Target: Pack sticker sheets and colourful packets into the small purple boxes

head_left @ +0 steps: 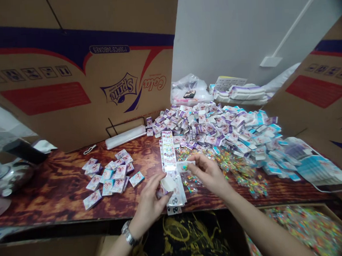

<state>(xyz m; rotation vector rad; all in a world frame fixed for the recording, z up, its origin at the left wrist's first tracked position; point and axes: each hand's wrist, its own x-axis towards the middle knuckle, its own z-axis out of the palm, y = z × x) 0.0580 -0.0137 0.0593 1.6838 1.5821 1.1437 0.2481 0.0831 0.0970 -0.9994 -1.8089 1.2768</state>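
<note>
My left hand (152, 196) is closed around a small white carton (163, 185), thumb on the near side. Its far end is partly hidden by my fingers. Just to the right, my right hand (209, 174) pinches a small clear packet (185, 166) with a few coloured pieces inside. Below both hands lie printed sticker strips (169, 149), stacked lengthwise toward the table edge. Loose packets of coloured candies (240, 170) are heaped beyond my right hand. Left of my left hand sits a group of closed small boxes (119, 173).
A big pile of small cartons (208, 125) covers the back right of the patterned table (67, 180). Large cardboard boxes (78, 83) stand at the left and right. A roll of clear plastic (125, 137) lies behind. An open box of packets (310, 227) is below right.
</note>
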